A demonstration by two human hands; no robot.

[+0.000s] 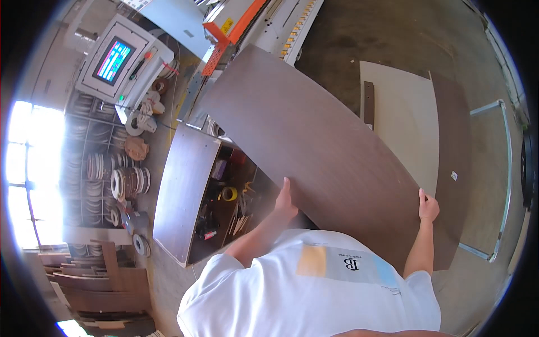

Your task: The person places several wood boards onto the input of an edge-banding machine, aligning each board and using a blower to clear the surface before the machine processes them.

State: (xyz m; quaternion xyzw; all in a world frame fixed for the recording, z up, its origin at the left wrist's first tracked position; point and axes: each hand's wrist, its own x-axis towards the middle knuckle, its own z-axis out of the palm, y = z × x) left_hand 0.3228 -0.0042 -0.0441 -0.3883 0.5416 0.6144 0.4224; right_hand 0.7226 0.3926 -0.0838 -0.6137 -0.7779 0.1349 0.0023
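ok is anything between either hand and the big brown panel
Nothing visible: the left hand holds the brown wood-look panel by its left edge, the right hand by its right edge.

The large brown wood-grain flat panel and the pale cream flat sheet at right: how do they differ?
Colour: the brown panel is dark; the cream sheet is pale. State: the left hand and right hand grip the brown panel's opposite long edges; neither touches the cream sheet. View: the brown panel shows in front, hiding part of the cream sheet. Both are broad and flat.
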